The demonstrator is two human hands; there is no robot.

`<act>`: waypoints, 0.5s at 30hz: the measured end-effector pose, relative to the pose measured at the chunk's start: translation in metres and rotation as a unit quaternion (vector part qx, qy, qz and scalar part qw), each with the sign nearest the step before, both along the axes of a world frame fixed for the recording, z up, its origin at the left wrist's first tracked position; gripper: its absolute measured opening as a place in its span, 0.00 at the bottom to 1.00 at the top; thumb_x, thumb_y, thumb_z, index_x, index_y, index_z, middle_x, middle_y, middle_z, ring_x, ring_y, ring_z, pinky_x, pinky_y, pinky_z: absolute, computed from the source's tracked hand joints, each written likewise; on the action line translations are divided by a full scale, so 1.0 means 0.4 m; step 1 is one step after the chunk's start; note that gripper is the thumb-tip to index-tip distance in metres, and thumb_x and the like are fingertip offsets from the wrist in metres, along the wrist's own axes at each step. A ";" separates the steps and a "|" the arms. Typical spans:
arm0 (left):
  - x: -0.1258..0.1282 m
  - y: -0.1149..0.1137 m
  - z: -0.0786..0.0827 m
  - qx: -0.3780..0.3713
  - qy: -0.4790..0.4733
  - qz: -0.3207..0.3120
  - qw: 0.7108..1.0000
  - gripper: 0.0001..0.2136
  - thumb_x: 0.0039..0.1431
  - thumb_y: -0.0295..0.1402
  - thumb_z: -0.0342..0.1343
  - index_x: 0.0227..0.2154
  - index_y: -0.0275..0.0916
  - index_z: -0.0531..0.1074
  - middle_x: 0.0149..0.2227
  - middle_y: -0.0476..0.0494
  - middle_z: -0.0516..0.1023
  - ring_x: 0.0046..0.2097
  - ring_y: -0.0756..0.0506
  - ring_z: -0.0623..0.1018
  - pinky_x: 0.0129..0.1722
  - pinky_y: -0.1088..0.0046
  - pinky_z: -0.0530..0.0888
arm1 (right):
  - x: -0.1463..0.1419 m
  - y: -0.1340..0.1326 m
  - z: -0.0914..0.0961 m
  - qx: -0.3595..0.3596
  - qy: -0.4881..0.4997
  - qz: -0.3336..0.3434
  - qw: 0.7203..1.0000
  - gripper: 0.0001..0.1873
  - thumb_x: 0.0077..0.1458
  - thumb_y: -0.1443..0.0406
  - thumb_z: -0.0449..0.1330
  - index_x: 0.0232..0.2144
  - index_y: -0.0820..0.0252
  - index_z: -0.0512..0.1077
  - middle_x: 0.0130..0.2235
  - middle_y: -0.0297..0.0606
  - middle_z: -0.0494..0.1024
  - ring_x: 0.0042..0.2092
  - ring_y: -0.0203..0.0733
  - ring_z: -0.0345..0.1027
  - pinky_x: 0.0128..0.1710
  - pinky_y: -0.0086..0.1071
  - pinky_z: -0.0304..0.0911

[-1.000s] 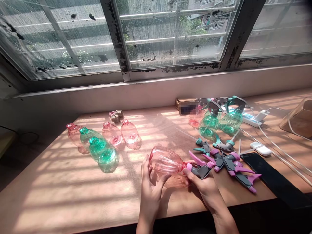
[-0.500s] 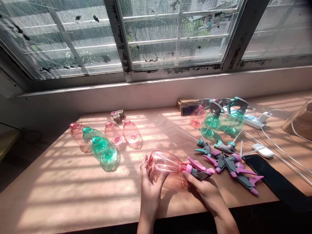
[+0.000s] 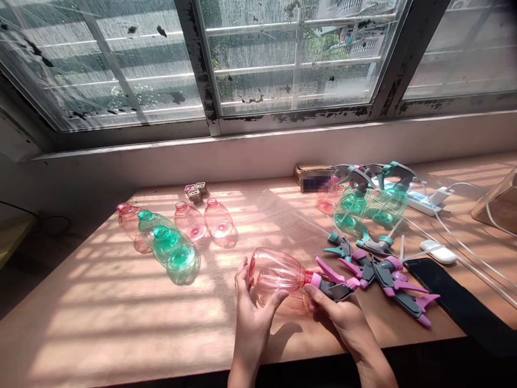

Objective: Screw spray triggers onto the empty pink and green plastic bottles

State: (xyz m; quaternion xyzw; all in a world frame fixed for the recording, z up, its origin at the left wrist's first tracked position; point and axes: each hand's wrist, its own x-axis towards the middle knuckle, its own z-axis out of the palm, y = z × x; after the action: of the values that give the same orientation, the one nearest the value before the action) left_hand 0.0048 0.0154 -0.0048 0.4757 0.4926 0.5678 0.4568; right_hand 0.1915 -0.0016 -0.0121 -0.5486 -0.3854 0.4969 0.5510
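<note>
A clear pink spray bottle (image 3: 280, 269) lies sideways above the table, its base to the left. Around its base and lower body my left hand (image 3: 256, 307) is closed, thumb along the near side. My right hand (image 3: 333, 307) grips it at the neck, by the pink collar of a grey and pink trigger sprayer (image 3: 335, 283) that sits on the bottle's mouth. The right fingertips are partly hidden under the neck. Just right of the hands, loose grey and pink trigger sprayers (image 3: 393, 285) lie in a heap, with teal ones (image 3: 375, 242) behind them.
Open pink bottles (image 3: 218, 218) and green bottles (image 3: 177, 253) stand at the left. Green bottles with sprayers (image 3: 351, 207) stand back right, near a power strip (image 3: 424, 202) with cables. A black phone (image 3: 456, 296), a white mouse (image 3: 438, 251) and small blocks (image 3: 196, 192) lie about.
My left thumb has slid slightly right along the bottle. Both hands still hold the bottle and its sprayer in nearly the same place; the whole view has shifted a little.
</note>
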 end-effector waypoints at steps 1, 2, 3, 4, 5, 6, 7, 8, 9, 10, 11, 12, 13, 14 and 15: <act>0.000 -0.001 0.001 0.001 0.003 0.005 1.000 0.41 0.57 0.44 0.71 0.70 0.49 0.57 0.73 0.36 0.61 0.74 0.34 0.62 0.72 0.54 0.62 | 0.002 0.000 -0.003 -0.007 -0.012 -0.010 1.000 0.20 0.50 0.48 0.75 0.34 0.57 0.82 0.24 0.33 0.78 0.28 0.43 0.71 0.29 0.34 0.69; -0.001 -0.001 0.002 0.002 0.009 0.011 1.000 0.41 0.58 0.44 0.70 0.70 0.48 0.58 0.73 0.36 0.61 0.74 0.34 0.63 0.72 0.54 0.62 | 0.003 -0.001 -0.005 -0.010 -0.018 -0.023 1.000 0.20 0.47 0.48 0.76 0.32 0.57 0.82 0.24 0.33 0.78 0.28 0.43 0.71 0.29 0.33 0.69; -0.001 -0.001 0.003 0.002 0.014 0.016 1.000 0.40 0.59 0.45 0.70 0.70 0.48 0.58 0.73 0.35 0.62 0.73 0.33 0.63 0.72 0.53 0.62 | 0.002 -0.001 -0.007 -0.010 -0.019 -0.037 0.999 0.20 0.46 0.48 0.77 0.31 0.57 0.82 0.24 0.33 0.77 0.28 0.43 0.71 0.29 0.33 0.69; -0.002 0.000 0.002 0.000 0.016 0.018 1.000 0.40 0.59 0.45 0.70 0.70 0.47 0.58 0.72 0.35 0.63 0.73 0.33 0.64 0.72 0.53 0.63 | 0.000 -0.001 -0.008 -0.008 -0.015 -0.045 0.999 0.21 0.45 0.48 0.77 0.32 0.57 0.82 0.23 0.32 0.77 0.27 0.43 0.71 0.28 0.33 0.69; -0.002 0.001 0.002 -0.002 0.016 0.017 1.000 0.40 0.59 0.45 0.70 0.70 0.47 0.58 0.71 0.35 0.65 0.73 0.33 0.64 0.71 0.53 0.64 | -0.003 -0.001 -0.007 -0.005 -0.008 -0.048 0.999 0.22 0.46 0.48 0.76 0.35 0.57 0.83 0.23 0.32 0.77 0.26 0.42 0.70 0.27 0.33 0.68; -0.003 0.002 0.001 -0.002 0.016 0.016 1.000 0.39 0.58 0.44 0.70 0.69 0.47 0.59 0.71 0.35 0.66 0.73 0.33 0.65 0.71 0.53 0.65 | -0.006 -0.001 -0.006 -0.003 0.003 -0.047 0.999 0.23 0.48 0.47 0.75 0.38 0.57 0.83 0.23 0.31 0.76 0.25 0.41 0.69 0.26 0.32 0.68; -0.003 0.003 0.000 0.000 0.017 0.015 1.000 0.39 0.57 0.44 0.71 0.69 0.48 0.61 0.70 0.36 0.66 0.72 0.33 0.65 0.70 0.54 0.66 | -0.009 -0.001 -0.003 -0.002 0.015 -0.039 0.999 0.25 0.49 0.46 0.74 0.41 0.58 0.82 0.22 0.31 0.75 0.24 0.40 0.68 0.24 0.31 0.66; -0.004 0.004 -0.001 0.004 0.019 0.016 1.000 0.38 0.57 0.44 0.71 0.68 0.49 0.62 0.70 0.37 0.66 0.72 0.33 0.65 0.70 0.54 0.66 | -0.011 -0.002 0.000 -0.002 0.026 -0.029 0.999 0.26 0.51 0.46 0.73 0.44 0.58 0.82 0.21 0.30 0.74 0.23 0.39 0.66 0.22 0.30 0.65; -0.004 0.004 -0.002 0.010 0.026 0.017 0.999 0.37 0.57 0.43 0.71 0.67 0.50 0.63 0.71 0.39 0.65 0.72 0.33 0.66 0.69 0.55 0.67 | -0.012 -0.002 0.003 -0.003 0.035 -0.017 0.999 0.27 0.52 0.46 0.73 0.46 0.59 0.81 0.20 0.29 0.73 0.22 0.38 0.64 0.21 0.29 0.63; -0.005 0.005 -0.003 0.015 0.036 0.015 0.999 0.36 0.57 0.43 0.71 0.66 0.51 0.65 0.72 0.40 0.63 0.72 0.34 0.66 0.68 0.56 0.68 | -0.012 -0.002 0.006 -0.003 0.043 -0.008 0.999 0.28 0.53 0.46 0.73 0.46 0.60 0.80 0.20 0.29 0.71 0.22 0.37 0.63 0.20 0.28 0.62; -0.006 0.005 -0.003 0.020 0.047 0.011 0.999 0.34 0.58 0.42 0.71 0.66 0.52 0.66 0.73 0.41 0.61 0.72 0.34 0.65 0.68 0.57 0.69 | -0.011 -0.002 0.009 -0.003 0.049 -0.004 0.999 0.28 0.53 0.47 0.73 0.47 0.60 0.80 0.19 0.28 0.71 0.22 0.37 0.62 0.19 0.28 0.61; -0.007 0.005 -0.003 0.023 0.057 0.005 0.998 0.33 0.58 0.42 0.70 0.65 0.53 0.67 0.74 0.41 0.58 0.73 0.34 0.65 0.67 0.57 0.69 | -0.010 -0.002 0.009 -0.003 0.053 -0.005 0.999 0.27 0.52 0.48 0.74 0.46 0.60 0.80 0.19 0.28 0.70 0.22 0.37 0.62 0.19 0.27 0.61; -0.008 0.004 -0.003 0.024 0.063 0.000 0.998 0.31 0.59 0.42 0.70 0.64 0.53 0.68 0.75 0.42 0.56 0.73 0.33 0.64 0.67 0.57 0.70 | -0.009 -0.002 0.009 -0.004 0.057 -0.008 0.998 0.27 0.52 0.48 0.74 0.46 0.60 0.80 0.19 0.28 0.70 0.22 0.37 0.62 0.19 0.27 0.61; -0.008 0.003 -0.004 0.025 0.066 -0.001 0.998 0.31 0.59 0.42 0.70 0.64 0.53 0.68 0.75 0.42 0.56 0.73 0.33 0.64 0.67 0.57 0.69 | -0.007 -0.002 0.007 -0.003 0.061 -0.010 0.998 0.27 0.51 0.48 0.74 0.45 0.60 0.80 0.19 0.28 0.70 0.22 0.37 0.62 0.19 0.27 0.61; -0.008 0.003 -0.005 0.025 0.067 -0.001 0.997 0.32 0.58 0.42 0.71 0.64 0.53 0.68 0.75 0.42 0.56 0.73 0.33 0.64 0.68 0.56 0.69 | -0.005 -0.001 0.004 -0.003 0.062 -0.008 0.998 0.26 0.51 0.48 0.74 0.45 0.60 0.80 0.20 0.28 0.70 0.22 0.38 0.62 0.19 0.28 0.61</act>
State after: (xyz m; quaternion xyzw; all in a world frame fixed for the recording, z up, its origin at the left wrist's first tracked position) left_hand 0.0017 0.0164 -0.0068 0.5240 0.5074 0.5465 0.4115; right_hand 0.1893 -0.0022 -0.0106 -0.5214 -0.3448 0.5270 0.5757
